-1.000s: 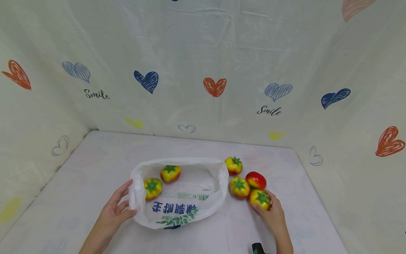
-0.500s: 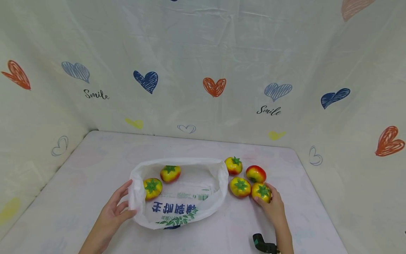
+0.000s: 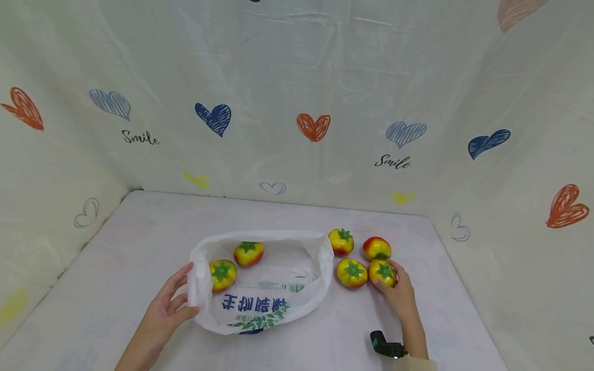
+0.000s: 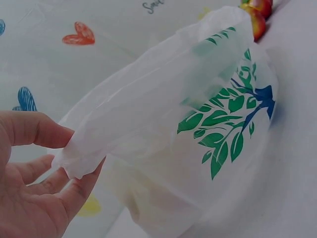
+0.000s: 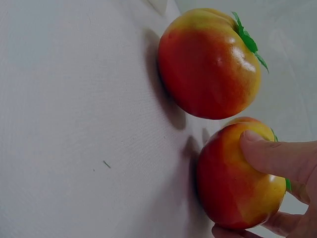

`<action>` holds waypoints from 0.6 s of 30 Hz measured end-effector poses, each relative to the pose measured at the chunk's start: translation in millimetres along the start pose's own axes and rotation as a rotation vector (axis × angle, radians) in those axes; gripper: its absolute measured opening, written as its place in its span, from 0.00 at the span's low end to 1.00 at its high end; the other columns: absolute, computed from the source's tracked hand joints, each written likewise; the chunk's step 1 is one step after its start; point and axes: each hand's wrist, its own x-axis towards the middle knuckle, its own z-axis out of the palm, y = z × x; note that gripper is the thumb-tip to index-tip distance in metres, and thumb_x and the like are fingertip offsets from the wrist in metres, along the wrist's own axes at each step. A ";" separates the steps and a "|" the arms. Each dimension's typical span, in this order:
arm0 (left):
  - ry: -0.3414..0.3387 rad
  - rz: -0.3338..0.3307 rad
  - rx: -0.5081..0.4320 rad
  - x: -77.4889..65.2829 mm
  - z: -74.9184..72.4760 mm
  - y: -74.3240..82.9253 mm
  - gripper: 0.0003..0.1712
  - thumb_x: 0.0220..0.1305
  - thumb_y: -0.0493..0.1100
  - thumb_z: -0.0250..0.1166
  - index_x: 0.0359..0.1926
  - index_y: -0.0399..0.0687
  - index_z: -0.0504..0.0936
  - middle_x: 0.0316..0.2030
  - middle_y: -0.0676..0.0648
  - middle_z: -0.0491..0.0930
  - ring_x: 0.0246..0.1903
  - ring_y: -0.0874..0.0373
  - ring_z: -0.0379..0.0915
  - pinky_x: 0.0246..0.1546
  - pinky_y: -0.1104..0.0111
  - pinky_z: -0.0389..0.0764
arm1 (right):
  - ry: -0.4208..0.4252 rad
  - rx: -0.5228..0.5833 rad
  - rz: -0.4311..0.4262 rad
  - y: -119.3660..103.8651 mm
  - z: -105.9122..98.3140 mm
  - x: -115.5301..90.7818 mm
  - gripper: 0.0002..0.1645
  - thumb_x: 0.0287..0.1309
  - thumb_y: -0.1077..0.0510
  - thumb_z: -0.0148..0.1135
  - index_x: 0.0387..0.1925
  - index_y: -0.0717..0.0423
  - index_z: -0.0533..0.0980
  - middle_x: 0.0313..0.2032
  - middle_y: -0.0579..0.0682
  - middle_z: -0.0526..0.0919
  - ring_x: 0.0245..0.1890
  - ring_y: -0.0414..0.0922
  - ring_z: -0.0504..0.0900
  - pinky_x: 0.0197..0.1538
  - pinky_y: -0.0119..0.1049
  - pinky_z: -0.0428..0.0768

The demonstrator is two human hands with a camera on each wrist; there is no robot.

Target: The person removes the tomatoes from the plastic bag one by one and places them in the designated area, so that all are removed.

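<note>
A white plastic bag (image 3: pixel 306 309) lies with its mouth spread wide, and two yellow-red toy tomatoes (image 3: pixel 248 254) are inside at its left. My left hand (image 3: pixel 162 309) holds the bag's left rim; in the left wrist view the thumb and fingers (image 4: pixel 89 183) pinch the thin plastic. To the right of the bag, my right hand (image 3: pixel 400 294) grips a tomato (image 3: pixel 382 272) with a green leafy top, thumb on one side and fingers on the other. In the right wrist view that tomato (image 5: pixel 233 183) sits at the table surface, beside another tomato (image 5: pixel 208 64).
Around the gripped tomato stand three others: one at the left (image 3: pixel 351 273), one behind it (image 3: pixel 377 248), and one by the bag's edge (image 3: pixel 341 242). A dark wrist device (image 3: pixel 386 346) shows near my right wrist. A heart-printed curtain (image 3: pixel 287 103) surrounds the white table (image 3: pixel 176 216).
My right hand has moved slightly away from me with the tomato, and the red tomato behind has rolled backward, its green top now showing. The left hand and bag stay put.
</note>
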 end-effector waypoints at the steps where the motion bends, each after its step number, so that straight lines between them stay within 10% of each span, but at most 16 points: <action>1: -0.001 -0.001 -0.002 0.1 0.0 -0.1 0.48 0.59 0.37 0.62 0.72 0.62 0.44 0.68 0.39 0.47 0.52 0.57 0.70 0.51 0.63 0.79 | -0.001 -0.005 -0.006 -0.8 0.0 1.0 0.43 0.59 0.54 0.59 0.69 0.58 0.49 0.65 0.68 0.54 0.64 0.64 0.56 0.66 0.63 0.55; 18: 0.006 -0.002 -0.001 0.7 1.3 2.3 0.48 0.58 0.35 0.61 0.72 0.62 0.45 0.68 0.40 0.48 0.53 0.55 0.70 0.50 0.65 0.79 | -0.009 -0.019 -0.039 -2.6 3.2 9.8 0.42 0.59 0.55 0.59 0.69 0.57 0.50 0.64 0.69 0.54 0.64 0.65 0.56 0.65 0.64 0.56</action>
